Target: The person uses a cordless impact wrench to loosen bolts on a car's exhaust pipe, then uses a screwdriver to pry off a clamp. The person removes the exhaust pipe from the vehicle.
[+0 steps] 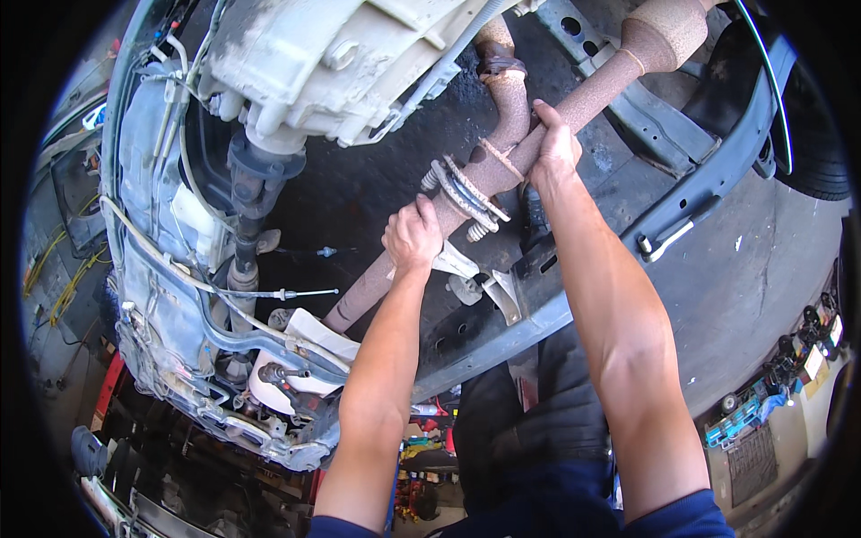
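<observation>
My left hand (pixel 412 235) grips a rusty exhaust pipe (pixel 583 112) just below its bolted, spring-loaded flange (pixel 468 195). Higher up the same pipe, my right hand (pixel 554 152) is wrapped round it near where a bent branch pipe (pixel 509 103) joins. A pale cast gearbox housing (pixel 314 63) fills the upper middle, with a dark shaft (pixel 247 229) running down from it on the left. A metal bracket (pixel 498 296) sits below the flange.
A curved frame rail (pixel 717 170) crosses the right side, with a ratchet (pixel 664 242) lying on it. A tyre (pixel 812 179) is at the far right. Loose cables (pixel 215 287) run along the left panel. Assorted tools and parts (pixel 740 421) lie on the floor beyond.
</observation>
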Action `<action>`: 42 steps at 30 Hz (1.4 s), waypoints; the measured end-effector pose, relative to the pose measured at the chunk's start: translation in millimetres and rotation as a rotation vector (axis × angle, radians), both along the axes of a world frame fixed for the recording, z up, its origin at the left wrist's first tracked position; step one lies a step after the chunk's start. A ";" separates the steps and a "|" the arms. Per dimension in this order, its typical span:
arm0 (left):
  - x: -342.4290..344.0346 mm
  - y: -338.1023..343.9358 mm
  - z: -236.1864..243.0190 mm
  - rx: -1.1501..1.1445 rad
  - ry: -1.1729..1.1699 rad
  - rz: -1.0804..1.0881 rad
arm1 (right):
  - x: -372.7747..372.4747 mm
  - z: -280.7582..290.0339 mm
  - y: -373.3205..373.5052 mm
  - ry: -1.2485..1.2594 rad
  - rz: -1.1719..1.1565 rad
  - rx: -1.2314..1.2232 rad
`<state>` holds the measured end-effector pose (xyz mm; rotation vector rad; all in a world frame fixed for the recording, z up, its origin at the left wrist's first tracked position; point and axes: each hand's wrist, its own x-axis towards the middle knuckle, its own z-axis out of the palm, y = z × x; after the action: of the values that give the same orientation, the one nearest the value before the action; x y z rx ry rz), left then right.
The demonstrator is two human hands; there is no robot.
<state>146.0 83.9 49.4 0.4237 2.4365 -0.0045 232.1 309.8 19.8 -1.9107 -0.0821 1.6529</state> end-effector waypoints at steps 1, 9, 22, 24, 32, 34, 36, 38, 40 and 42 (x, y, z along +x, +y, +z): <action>0.0 1.8 1.0 0.006 -0.004 -0.004 | -0.2 1.2 0.5 -0.010 0.008 0.004; -2.0 13.0 12.3 0.041 0.069 -0.048 | 1.8 -0.3 0.5 -0.074 0.073 0.022; -9.8 8.6 6.0 0.090 -0.083 0.032 | 15.1 19.0 9.1 -0.047 0.349 -0.069; -19.0 10.3 -2.0 0.459 -0.282 0.324 | 18.2 20.4 11.4 -0.066 0.372 -0.122; -49.8 3.7 -17.3 0.635 -0.834 0.567 | -4.8 -1.6 4.5 -0.262 0.094 0.124; -52.1 0.9 -15.9 0.597 -0.850 0.612 | -6.8 -4.4 4.0 -0.321 0.116 0.172; -53.8 -3.0 -16.4 0.527 -0.834 0.638 | -6.6 -5.0 4.2 -0.375 0.156 0.191; -53.4 -5.8 -19.9 0.515 -0.814 0.612 | -6.9 -4.7 4.4 -0.350 0.129 0.175; -51.9 -8.6 -23.3 0.525 -0.792 0.585 | -7.1 -3.2 4.4 -0.341 0.127 0.177; -53.9 -8.4 -27.1 0.529 -0.783 0.542 | -8.4 -1.9 5.2 -0.348 0.133 0.181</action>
<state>92.1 75.5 22.3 -0.0428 1.6691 0.8803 223.7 315.0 17.9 -2.0658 -0.4907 1.3247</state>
